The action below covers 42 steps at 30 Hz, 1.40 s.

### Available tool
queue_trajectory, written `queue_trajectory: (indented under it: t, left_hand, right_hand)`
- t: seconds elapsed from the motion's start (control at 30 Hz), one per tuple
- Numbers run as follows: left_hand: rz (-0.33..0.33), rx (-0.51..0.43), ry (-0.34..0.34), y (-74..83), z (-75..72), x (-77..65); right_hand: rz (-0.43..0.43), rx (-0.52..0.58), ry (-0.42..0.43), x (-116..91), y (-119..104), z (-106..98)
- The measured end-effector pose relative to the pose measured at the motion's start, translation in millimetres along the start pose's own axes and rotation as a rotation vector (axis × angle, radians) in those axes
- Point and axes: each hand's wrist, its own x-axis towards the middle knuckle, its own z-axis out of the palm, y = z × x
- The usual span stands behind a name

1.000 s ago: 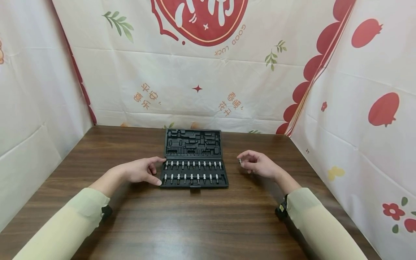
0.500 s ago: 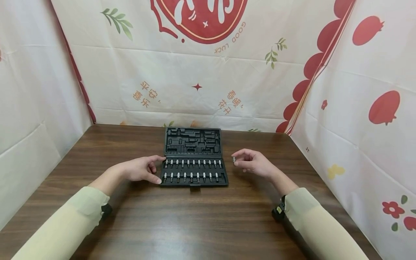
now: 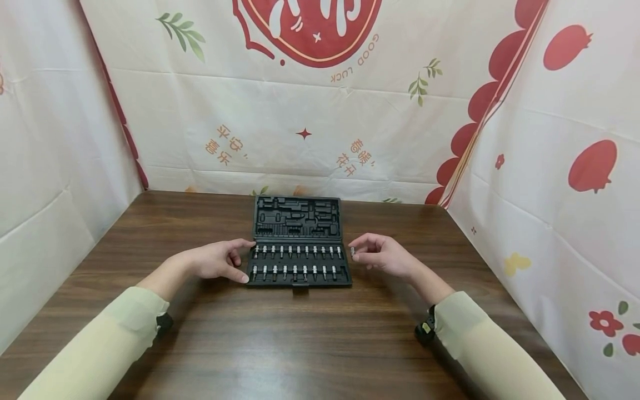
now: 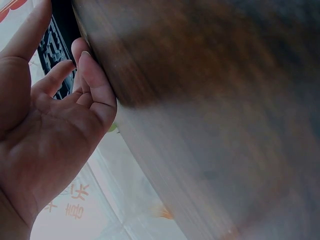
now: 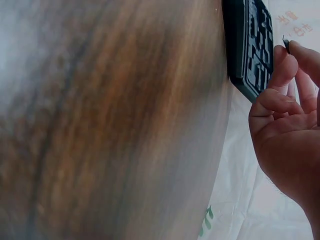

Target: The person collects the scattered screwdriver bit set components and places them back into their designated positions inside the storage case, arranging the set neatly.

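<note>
A black plastic case (image 3: 300,260) lies open on the table, its moulded lid (image 3: 297,218) folded back. Two rows of silver bit sockets (image 3: 295,271) stand in its base; the front row stops short of the right end. My left hand (image 3: 215,261) touches the case's left side, forefinger at the hinge end and thumb at the front corner. Just right of the case, my right hand (image 3: 382,255) pinches a small silver bit socket (image 3: 353,251) between thumb and fingertips. In the right wrist view only a dark bit of the held piece (image 5: 286,45) shows past the fingers.
The dark wood-grain table (image 3: 280,344) carries the case near its back edge. White printed cloth (image 3: 300,105) hangs behind, with more at both sides. A black strap (image 3: 426,329) sits at the right wrist, below a pale sleeve (image 3: 492,350).
My right hand has moved left with the bit socket, from well right of the case to close beside its right edge. The left hand and the case have stayed put.
</note>
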Motion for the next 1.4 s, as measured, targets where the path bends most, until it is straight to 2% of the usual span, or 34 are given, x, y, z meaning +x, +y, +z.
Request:
queue_trajectory:
  t: [0.2, 0.47, 0.67, 1.0, 1.4]
  left_hand:
    - [0.005, 0.002, -0.002, 0.6, -0.6, -0.9]
    - [0.002, 0.011, -0.006, 0.1, -0.6, -0.1]
    - [-0.001, 0.004, -0.009, 1.0, -0.2, -0.5]
    - [0.006, -0.002, -0.009, 0.3, 0.1, -0.5]
    - [0.007, 0.003, -0.006, 0.3, 0.2, -1.2]
  right_hand:
    - [-0.012, -0.002, -0.027, 0, 0, 4]
    - [-0.033, -0.037, -0.104, -1, 0, 10]
    - [-0.013, -0.081, -0.140, 1, 0, 14]
    - [0.006, -0.184, -0.131, 6, 2, 18]
    - [0.007, -0.207, -0.120, 7, 1, 21]
